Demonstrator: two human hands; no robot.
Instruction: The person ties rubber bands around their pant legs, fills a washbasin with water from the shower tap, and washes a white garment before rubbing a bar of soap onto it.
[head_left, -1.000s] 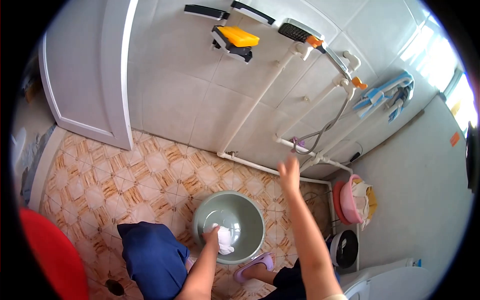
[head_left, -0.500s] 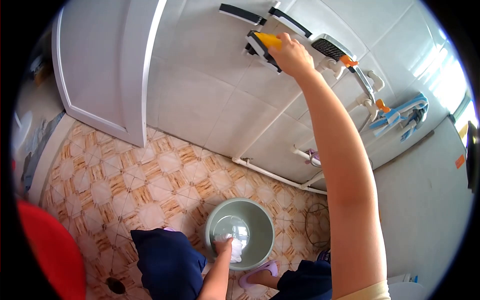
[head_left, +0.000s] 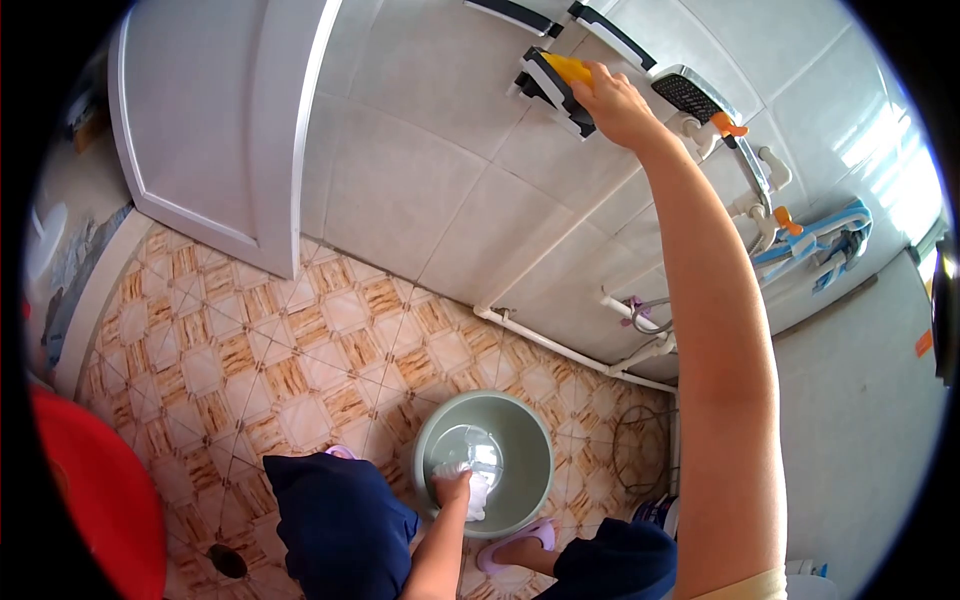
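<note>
We see the crumpled white cloth point(head_left: 478, 497) inside the round grey-green plastic basin point(head_left: 522, 437), toward the side that is nearer to our body. Our left hand point(head_left: 453, 488) is closed on this cloth, with part of it showing at both sides of the hand. The cloth is already in the basin, and beside it we see only bright reflections on the bottom, so we cannot tell if there is water.

Our right hand point(head_left: 618, 104) is stretched high above the basin, and its fingers are closed on the near end of the yellow block-like object point(head_left: 565, 67). This object is at the black and white wall holder point(head_left: 551, 92), just beyond the fingertips; it is not yet carried away from there. We cannot tell if it is a soap or a box, because the hand covers one end. Other content of the holder we cannot make out.

Above the right hand, two black and white bars point(head_left: 614, 38) are fixed on the wall. To the right of this hand is the rectangular shower head with dark face point(head_left: 688, 94), and farther, the blue and white striped towel point(head_left: 826, 238) hangs. Below the left hand, the purple slipper point(head_left: 521, 548) is just beside the basin, on the patterned floor point(head_left: 300, 415).
</note>
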